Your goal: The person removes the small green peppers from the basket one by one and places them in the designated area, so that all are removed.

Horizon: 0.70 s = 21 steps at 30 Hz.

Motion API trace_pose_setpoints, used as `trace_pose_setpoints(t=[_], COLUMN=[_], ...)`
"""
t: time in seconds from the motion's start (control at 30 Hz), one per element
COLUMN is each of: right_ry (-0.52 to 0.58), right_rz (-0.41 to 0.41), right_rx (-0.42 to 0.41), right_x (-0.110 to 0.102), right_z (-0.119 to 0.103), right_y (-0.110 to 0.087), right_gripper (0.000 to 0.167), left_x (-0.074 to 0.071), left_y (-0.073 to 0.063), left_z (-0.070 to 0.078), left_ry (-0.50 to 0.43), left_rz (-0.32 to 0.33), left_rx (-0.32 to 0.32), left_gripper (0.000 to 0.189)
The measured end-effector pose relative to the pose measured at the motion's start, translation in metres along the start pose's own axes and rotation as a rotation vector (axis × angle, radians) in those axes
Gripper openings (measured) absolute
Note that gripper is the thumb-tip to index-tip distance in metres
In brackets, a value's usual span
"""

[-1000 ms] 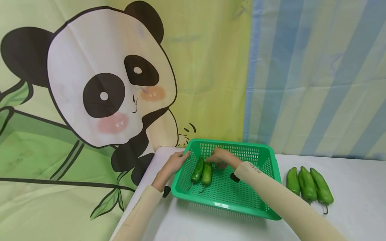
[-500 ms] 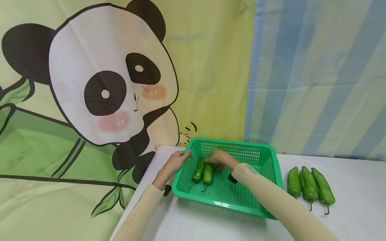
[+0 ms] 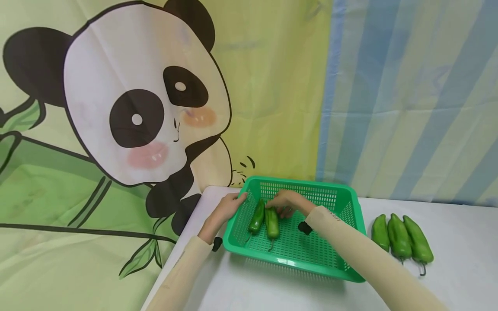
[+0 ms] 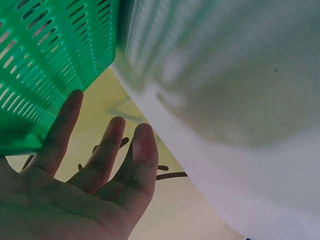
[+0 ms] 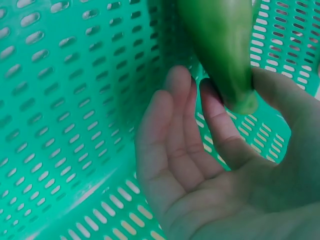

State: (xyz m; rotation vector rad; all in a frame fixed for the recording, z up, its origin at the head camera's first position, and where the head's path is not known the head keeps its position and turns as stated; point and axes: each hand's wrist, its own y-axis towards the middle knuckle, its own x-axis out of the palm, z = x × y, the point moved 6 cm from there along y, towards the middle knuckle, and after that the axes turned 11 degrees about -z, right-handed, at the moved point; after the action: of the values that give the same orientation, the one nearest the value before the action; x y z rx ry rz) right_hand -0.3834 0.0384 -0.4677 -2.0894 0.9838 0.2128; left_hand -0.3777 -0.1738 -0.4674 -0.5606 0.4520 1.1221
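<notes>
Inside a green plastic basket (image 3: 295,270), two long green peppers lie side by side near the left end. My right hand (image 3: 287,201) reaches in and pinches the tip of the right-hand green pepper (image 3: 272,224) between thumb and index finger, its stem pointing toward me. In the right wrist view the other fingers curl loosely beside this pepper. The left-hand pepper (image 3: 256,219) rests by the basket's left wall. My left hand (image 3: 227,207) holds the basket's left rim, thumb over the rim and fingers outside; the left wrist view shows the index finger against the wall.
Three more green peppers (image 3: 400,236) lie in a row on the white table (image 3: 463,242), right of the basket. A curtain with a panda print (image 3: 128,95) hangs behind the table and along its left side.
The pinched pepper has shifted slightly right, its stem end swinging right and widening the gap to the other pepper. The left hand stays at the rim. The head view has shifted a little.
</notes>
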Motion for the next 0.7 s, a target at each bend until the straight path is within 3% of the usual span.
trace_pose_setpoints(t=[0.4, 0.7], right_ry=[-0.033, -0.063], right_rz=[-0.121, -0.191], right_rx=[-0.115, -0.117], right_x=[-0.012, -0.019], right_z=[-0.007, -0.001], right_y=[-0.021, -0.04], right_gripper=[0.033, 0.03], left_x=[-0.002, 0.001], left_y=[0.001, 0.001], left_z=[-0.002, -0.001], left_ry=[-0.001, -0.012], left_rz=[-0.003, -0.005], left_rx=[-0.014, -0.023], left_gripper=[0.055, 0.054])
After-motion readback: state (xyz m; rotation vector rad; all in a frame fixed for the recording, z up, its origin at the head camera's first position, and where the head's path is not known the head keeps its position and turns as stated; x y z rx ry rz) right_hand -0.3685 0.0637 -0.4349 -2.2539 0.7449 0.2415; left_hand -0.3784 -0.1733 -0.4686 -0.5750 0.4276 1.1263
